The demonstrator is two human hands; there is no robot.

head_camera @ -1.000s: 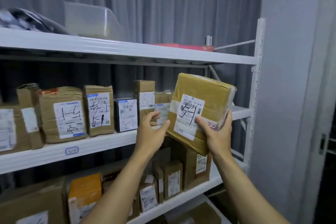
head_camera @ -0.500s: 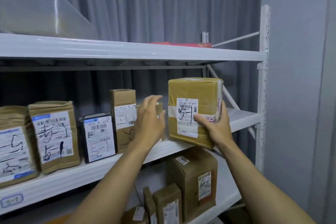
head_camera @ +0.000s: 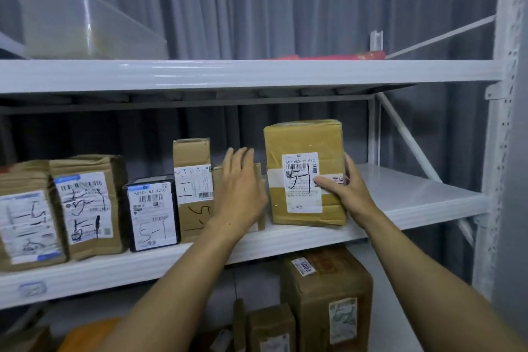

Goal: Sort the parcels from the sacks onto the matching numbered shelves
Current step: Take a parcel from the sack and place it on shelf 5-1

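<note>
Head cam: 5-1 parcels (head_camera: 83, 203) line the middle shelf (head_camera: 414, 200), then my left fingers (head_camera: 238, 163), straight and flat against a small carton (head_camera: 258, 173), gripping nothing. Just right, the taped parcel (head_camera: 303, 140) marked 5-1 stands upright on the shelf, my right fingers (head_camera: 351, 166) wrapped round its right edge. Placing step, I'd say; next up is letting go, maybe nudging it snug.

1. I'm holding both forearms stretched forward and up.
2. My left grip (head_camera: 240, 194) is lying flat, fingers straight.
3. My right grip (head_camera: 351, 194) is clasping the parcel (head_camera: 303, 138), thumb across its front.
</note>
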